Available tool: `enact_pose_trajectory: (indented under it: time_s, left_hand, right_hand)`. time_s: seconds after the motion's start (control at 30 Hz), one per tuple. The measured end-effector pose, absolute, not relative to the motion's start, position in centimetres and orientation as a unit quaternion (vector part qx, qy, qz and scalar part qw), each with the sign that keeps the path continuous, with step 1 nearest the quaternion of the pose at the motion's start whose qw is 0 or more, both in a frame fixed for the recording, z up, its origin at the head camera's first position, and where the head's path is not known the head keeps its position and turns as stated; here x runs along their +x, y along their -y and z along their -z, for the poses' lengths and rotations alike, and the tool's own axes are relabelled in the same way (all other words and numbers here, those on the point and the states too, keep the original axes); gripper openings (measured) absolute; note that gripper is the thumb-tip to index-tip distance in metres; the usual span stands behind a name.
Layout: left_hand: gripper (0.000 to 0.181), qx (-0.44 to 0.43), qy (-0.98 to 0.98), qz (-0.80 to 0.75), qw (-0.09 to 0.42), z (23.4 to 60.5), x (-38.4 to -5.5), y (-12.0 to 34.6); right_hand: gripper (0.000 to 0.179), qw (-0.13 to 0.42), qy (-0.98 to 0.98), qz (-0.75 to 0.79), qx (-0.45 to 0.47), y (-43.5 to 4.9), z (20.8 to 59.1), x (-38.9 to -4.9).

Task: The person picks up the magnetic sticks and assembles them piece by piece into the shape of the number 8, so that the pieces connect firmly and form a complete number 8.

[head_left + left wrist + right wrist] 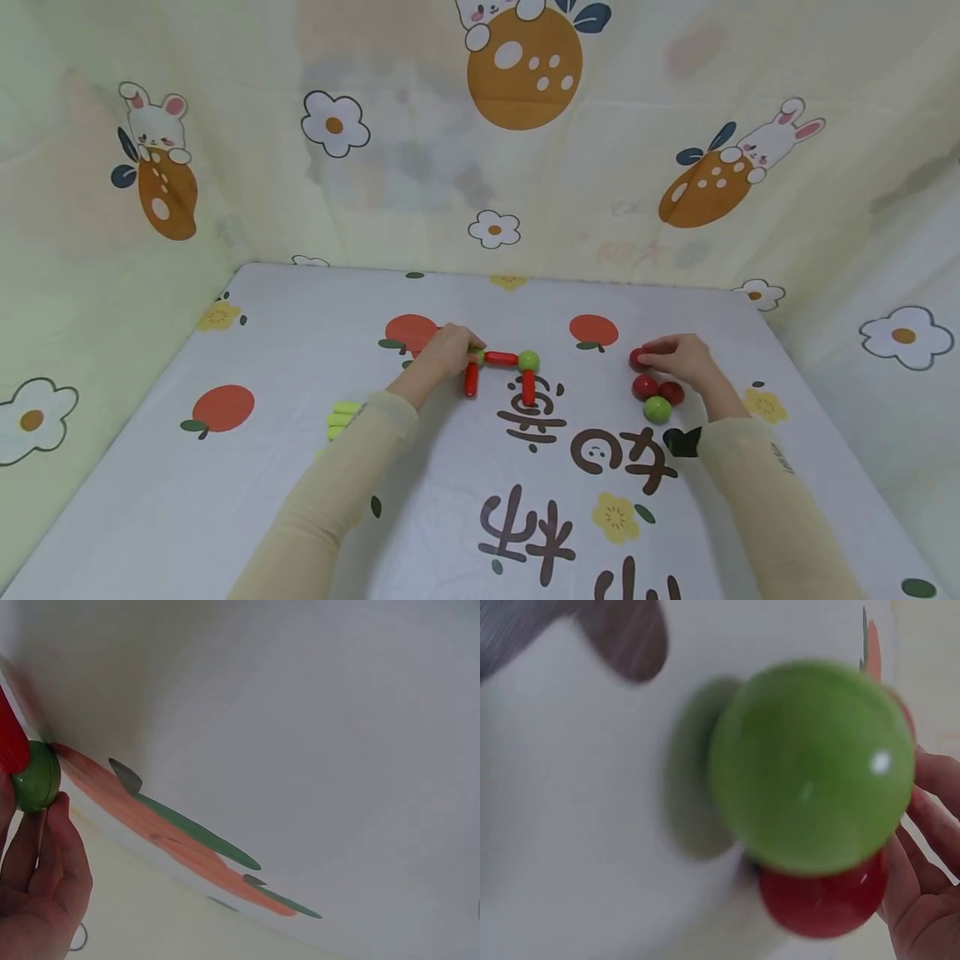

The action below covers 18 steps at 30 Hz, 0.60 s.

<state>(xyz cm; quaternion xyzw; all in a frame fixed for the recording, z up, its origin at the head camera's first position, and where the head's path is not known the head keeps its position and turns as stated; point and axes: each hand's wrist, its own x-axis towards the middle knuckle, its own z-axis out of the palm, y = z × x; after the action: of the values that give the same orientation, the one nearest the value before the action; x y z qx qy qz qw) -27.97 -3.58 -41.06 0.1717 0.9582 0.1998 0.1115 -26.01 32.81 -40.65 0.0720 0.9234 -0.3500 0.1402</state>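
Note:
My left hand [448, 350] pinches a green ball [41, 784] at the left corner of a frame of red rods. One red rod [501, 359] runs from that ball to a second green ball [528, 361]. From each green ball another rod reaches toward me, the left rod [471, 381] and the right rod [528, 389]. Over on the right, my right hand [684, 360] grips a red ball [638, 359] between thumb and fingers. Just nearer than it sit two red balls, one on the left [644, 387] and one on the right [672, 393], with a green ball [657, 409] against them.
Several light green rods [343, 413] lie together by my left forearm, which partly covers them. The tabletop [300, 350] carries a white printed cloth with fruit, flowers and brown lettering. Patterned fabric [405, 192] rises behind the table and along both sides.

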Motion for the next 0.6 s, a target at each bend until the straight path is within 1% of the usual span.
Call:
enact_pose_trajectory:
  time_s: [0.2,0.37,0.6]
  left_hand:
    - [0.029,0.168,-0.959,-0.196,0.113,41.0,-27.8,3.4]
    - [0.029,0.168,-0.960,-0.193,0.114,41.0,-27.8,3.4]
    - [0.029,0.168,-0.960,-0.192,0.113,41.0,-27.9,3.4]
  right_hand:
    - [0.051,0.146,-0.926,0.343,0.053,-31.3,40.4,-26.3]
    - [0.051,0.145,-0.926,0.346,0.048,-29.9,40.4,-26.3]
    - [0.044,0.138,-0.932,0.335,-0.010,-27.9,40.9,-26.3]
